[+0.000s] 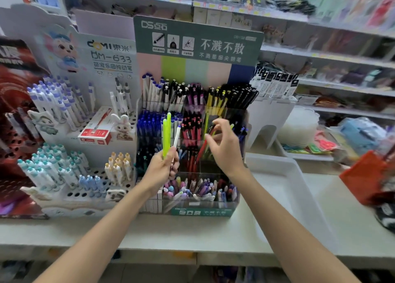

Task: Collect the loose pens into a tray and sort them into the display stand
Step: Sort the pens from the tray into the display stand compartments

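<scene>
A long pale counter [192,229] is seen running across the view beneath shop shelves. On it, at the right, a white tray [299,197] is set just beside the display stand [198,43], and its near left edge is crossed by the right forearm. The display stand, a tiered clear rack with a green header card, is placed at the centre; its compartments are filled with upright pens grouped by colour: white, black, purple and yellow at the back, blue and red in the middle, pastel ones at the front. A white stand [102,55] of pens in punched holes is placed to its left, and a red box [96,130] is laid on it. The left hand [162,167] is held before the blue compartment, its fingers curled round two yellow-green pens [166,133] and a white pen [176,137], all held upright. The right hand [224,145] is raised over the middle tier with thumb and fingers bent towards each other; through the blur it cannot be told whether a pen is pinched.
</scene>
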